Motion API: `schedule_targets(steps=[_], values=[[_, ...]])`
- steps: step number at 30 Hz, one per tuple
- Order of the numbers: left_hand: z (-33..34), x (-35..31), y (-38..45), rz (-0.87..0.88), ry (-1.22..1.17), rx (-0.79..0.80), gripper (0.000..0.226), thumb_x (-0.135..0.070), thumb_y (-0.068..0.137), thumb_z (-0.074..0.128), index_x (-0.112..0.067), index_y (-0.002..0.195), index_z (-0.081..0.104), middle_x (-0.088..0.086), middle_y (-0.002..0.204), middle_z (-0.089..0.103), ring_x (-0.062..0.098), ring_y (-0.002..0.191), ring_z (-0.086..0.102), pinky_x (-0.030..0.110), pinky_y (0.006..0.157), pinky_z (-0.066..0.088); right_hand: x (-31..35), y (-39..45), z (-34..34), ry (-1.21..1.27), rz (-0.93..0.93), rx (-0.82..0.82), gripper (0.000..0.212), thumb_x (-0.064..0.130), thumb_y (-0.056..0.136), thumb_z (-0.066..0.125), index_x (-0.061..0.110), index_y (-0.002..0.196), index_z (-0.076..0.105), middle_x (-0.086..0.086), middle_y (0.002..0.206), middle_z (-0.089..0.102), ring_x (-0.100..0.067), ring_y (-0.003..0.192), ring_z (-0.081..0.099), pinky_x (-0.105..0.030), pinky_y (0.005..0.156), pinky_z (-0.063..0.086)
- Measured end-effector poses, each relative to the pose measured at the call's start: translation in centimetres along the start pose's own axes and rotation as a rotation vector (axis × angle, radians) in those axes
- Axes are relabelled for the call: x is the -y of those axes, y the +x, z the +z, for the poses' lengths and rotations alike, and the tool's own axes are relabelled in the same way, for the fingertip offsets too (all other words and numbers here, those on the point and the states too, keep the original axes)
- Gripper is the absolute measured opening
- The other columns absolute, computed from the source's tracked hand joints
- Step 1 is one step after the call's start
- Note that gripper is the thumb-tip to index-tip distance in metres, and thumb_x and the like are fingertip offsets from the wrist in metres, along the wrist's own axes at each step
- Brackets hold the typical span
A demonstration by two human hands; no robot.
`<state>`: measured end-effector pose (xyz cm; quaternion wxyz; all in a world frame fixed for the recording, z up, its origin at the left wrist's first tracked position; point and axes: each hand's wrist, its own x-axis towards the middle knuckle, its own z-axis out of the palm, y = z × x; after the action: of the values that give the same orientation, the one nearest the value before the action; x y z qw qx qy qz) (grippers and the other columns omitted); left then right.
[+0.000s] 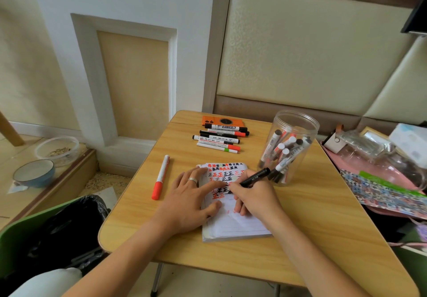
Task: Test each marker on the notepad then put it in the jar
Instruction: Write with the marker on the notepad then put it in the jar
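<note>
Near the table's point(300, 239) right edge a clear jar point(291, 135) holds several capped markers, while the right hand point(256, 195) grips a black marker point(254, 177) on the notepad point(233, 227), pinned by the flat, spread-fingered left hand point(191, 195).

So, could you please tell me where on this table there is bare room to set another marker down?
Bare wood lies along the near edge of the wooden table, below the white notepad, and right of it below the clear plastic jar. A narrower strip sits between the lone red-capped marker and the left edge. The far side is crowded by the row of markers and the orange device.
</note>
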<state>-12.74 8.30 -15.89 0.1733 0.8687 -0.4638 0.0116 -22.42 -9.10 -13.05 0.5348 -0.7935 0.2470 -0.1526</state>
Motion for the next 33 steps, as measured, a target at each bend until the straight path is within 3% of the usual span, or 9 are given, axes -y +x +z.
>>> schedule_targets(steps=[5, 17, 33], values=[[-0.12, -0.02, 0.01, -0.005, 0.008, 0.009, 0.064, -0.074, 0.085, 0.019, -0.06, 0.147, 0.027, -0.003, 0.165, 0.015, 0.014, 0.153, 0.002, 0.034, 0.121, -0.004, 0.33, -0.46, -0.11, 0.003, -0.019, 0.013, 0.012, 0.01, 0.091, 0.066, 0.005, 0.091, 0.056, -0.014, 0.063, 0.064, -0.025, 0.041, 0.06, -0.024, 0.038, 0.039], [-0.07, 0.08, 0.0, -0.005, 0.016, 0.03, 0.056, -0.069, 0.093, 0.029, -0.061, 0.148, 0.024, -0.004, 0.166, 0.013, 0.014, 0.153, 0.0, 0.034, 0.121, -0.006, 0.36, -0.22, -0.09, -0.046, 0.001, 0.039, 0.011, 0.011, 0.09, 0.065, 0.007, 0.087, 0.055, -0.013, 0.057, 0.062, -0.022, 0.036, 0.056, -0.021, 0.037, 0.036], [0.15, 0.14, 0.05, -0.015, 0.006, 0.018, 0.064, -0.075, 0.085, 0.019, -0.061, 0.147, 0.027, -0.004, 0.164, 0.017, 0.015, 0.153, 0.003, 0.038, 0.124, 0.001, 0.48, -0.31, -0.06, -0.017, 0.003, 0.004, 0.011, 0.008, 0.09, 0.065, 0.003, 0.09, 0.056, -0.014, 0.059, 0.062, -0.022, 0.034, 0.055, -0.02, 0.036, 0.034]])
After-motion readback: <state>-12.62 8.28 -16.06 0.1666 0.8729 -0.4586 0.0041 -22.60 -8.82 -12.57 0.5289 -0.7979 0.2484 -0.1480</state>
